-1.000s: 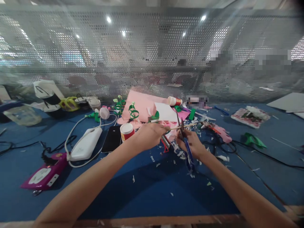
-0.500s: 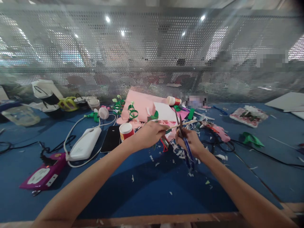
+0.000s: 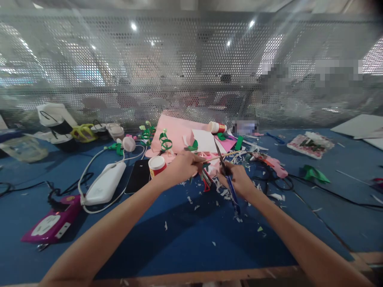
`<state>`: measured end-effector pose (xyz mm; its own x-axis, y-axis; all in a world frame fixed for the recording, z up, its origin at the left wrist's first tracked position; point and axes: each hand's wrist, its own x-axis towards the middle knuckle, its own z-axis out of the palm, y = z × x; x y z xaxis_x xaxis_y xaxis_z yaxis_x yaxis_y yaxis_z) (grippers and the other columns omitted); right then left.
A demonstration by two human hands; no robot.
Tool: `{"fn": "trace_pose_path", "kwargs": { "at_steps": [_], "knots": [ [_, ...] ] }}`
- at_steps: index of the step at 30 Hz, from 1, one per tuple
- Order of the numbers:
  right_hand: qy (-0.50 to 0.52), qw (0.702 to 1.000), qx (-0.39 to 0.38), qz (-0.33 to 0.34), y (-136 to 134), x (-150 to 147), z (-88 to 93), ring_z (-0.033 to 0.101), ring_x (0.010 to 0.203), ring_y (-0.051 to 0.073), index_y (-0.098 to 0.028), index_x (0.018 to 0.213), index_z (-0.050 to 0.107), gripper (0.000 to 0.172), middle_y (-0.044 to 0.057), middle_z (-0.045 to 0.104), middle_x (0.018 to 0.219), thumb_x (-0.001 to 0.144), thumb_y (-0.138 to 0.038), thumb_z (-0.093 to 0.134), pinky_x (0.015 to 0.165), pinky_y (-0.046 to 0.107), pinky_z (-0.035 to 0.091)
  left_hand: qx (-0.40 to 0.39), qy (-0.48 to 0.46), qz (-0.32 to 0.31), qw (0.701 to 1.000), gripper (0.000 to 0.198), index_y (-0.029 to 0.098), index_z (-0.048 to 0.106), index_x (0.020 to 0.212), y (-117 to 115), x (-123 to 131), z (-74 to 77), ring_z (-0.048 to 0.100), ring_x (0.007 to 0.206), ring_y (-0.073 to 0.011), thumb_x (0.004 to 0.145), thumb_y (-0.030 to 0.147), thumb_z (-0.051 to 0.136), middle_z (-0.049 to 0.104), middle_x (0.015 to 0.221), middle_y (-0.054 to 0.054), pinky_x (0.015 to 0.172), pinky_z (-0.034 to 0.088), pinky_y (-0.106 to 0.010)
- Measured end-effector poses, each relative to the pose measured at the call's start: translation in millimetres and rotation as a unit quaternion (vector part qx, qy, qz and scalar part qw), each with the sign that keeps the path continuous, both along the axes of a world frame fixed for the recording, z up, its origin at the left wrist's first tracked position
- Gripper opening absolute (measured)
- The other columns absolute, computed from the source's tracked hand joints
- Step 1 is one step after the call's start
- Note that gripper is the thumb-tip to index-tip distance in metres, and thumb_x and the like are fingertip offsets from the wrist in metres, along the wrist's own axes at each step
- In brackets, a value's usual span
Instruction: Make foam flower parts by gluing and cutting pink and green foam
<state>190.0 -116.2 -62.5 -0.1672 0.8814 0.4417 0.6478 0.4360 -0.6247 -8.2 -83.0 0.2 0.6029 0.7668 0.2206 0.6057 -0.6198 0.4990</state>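
My left hand (image 3: 184, 166) is closed on a thin wooden stick (image 3: 231, 154), which points right past its fingertips. In my right hand (image 3: 238, 180) is a pair of scissors (image 3: 232, 192) with blue handles; its dark blades point up and lie close together. The blades cross the stick, though whether they touch it cannot be made out. Just below the hands a small red and silver tool (image 3: 206, 180) lies on the blue table (image 3: 191, 235). Small white paper scraps (image 3: 223, 192) are strewn around it.
Pink paper (image 3: 176, 133) and a white sheet (image 3: 206, 140) lie behind the hands. To the left are a paper cup (image 3: 157, 165), a black phone (image 3: 138, 176), a white power bank (image 3: 104, 183) and a purple device (image 3: 54, 221) with cables. A pink glue gun (image 3: 277, 167) lies right.
The scissor blades, earlier spread apart, have come together. Both hands appear slightly further left, as does the whole view. The stick stays in my left hand.
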Motion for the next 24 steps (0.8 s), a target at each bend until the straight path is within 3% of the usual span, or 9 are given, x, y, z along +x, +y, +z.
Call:
{"fn": "trace_pose_path", "kwargs": {
  "at_steps": [3,8,10,13,15,17,20,24],
  "knots": [
    [-0.003,1.0,-0.006,-0.018,0,-1,0.2,0.046,0.045,0.012,-0.02,0.063,0.047,0.012,-0.003,0.05,0.05,0.072,-0.024,0.054,0.048,0.024,0.034,0.114,0.054,0.041,0.991,0.034,0.015,0.069,0.102,-8,3,1.5,0.064,0.078,-0.0171,0.079,0.007,0.045,0.072,0.085,-0.007,0.069,0.049,-0.027],
    [-0.003,1.0,0.004,-0.023,-1,0,1.2,0.046,0.045,0.012,-0.02,0.062,0.046,0.012,-0.002,0.05,0.05,0.071,-0.023,0.053,0.048,0.024,0.034,0.239,0.1,0.036,0.965,0.042,0.013,0.059,0.118,-15,8,-5.4,0.065,0.087,-0.0211,0.08,0.004,0.042,0.069,0.096,-0.013,0.074,0.051,-0.032],
    [0.003,1.0,0.004,-0.019,-1,1,1.7,0.047,0.045,0.012,-0.02,0.063,0.046,0.01,-0.002,0.05,0.051,0.072,-0.022,0.052,0.049,0.024,0.034,0.211,0.067,0.027,0.975,0.036,0.013,0.062,0.113,-13,8,-5.9,0.065,0.085,-0.0191,0.083,0.008,0.042,0.069,0.097,-0.013,0.074,0.051,-0.03],
    [-0.02,0.999,0.037,-0.011,1,5,3.1,0.045,0.046,0.012,-0.021,0.063,0.044,0.01,-0.004,0.047,0.051,0.07,-0.021,0.052,0.05,0.024,0.034,0.02,0.004,-0.021,1.0,0.028,0.013,0.065,0.102,-6,5,-2.1,0.065,0.067,-0.012,0.088,0.02,0.042,0.071,0.089,-0.009,0.061,0.051,-0.023],
    [-0.042,0.998,0.055,-0.009,3,7,4.1,0.045,0.047,0.011,-0.021,0.062,0.043,0.011,-0.003,0.047,0.052,0.068,-0.021,0.053,0.051,0.024,0.034,-0.138,-0.025,-0.072,0.988,0.03,0.013,0.063,0.104,-1,1,1.2,0.062,0.054,-0.0085,0.089,0.025,0.04,0.072,0.086,-0.008,0.052,0.048,-0.02],
    [-0.051,0.997,0.056,-0.01,4,8,4.8,0.045,0.048,0.012,-0.021,0.062,0.044,0.011,-0.003,0.049,0.054,0.068,-0.021,0.053,0.052,0.024,0.034,-0.217,-0.041,-0.094,0.971,0.03,0.012,0.063,0.105,3,-2,3.2,0.06,0.05,-0.0071,0.089,0.024,0.041,0.071,0.085,-0.008,0.048,0.046,-0.018],
    [-0.052,0.997,0.048,-0.011,3,8,4.9,0.047,0.049,0.012,-0.021,0.063,0.045,0.01,-0.003,0.05,0.054,0.069,-0.022,0.053,0.052,0.024,0.035,-0.183,-0.047,-0.05,0.981,0.028,0.012,0.066,0.102,2,-2,3.3,0.058,0.047,-0.0073,0.085,0.019,0.046,0.071,0.074,-0.006,0.046,0.044,-0.018],
    [-0.036,0.998,0.042,-0.013,1,5,4.6,0.046,0.047,0.012,-0.02,0.064,0.045,0.009,-0.003,0.049,0.053,0.069,-0.021,0.052,0.051,0.023,0.034,-0.007,-0.045,0.028,0.999,0.029,0.012,0.069,0.1,-5,3,1.7,0.063,0.058,-0.013,0.08,0.011,0.048,0.073,0.077,-0.007,0.052,0.049,-0.022]
  ]
}}
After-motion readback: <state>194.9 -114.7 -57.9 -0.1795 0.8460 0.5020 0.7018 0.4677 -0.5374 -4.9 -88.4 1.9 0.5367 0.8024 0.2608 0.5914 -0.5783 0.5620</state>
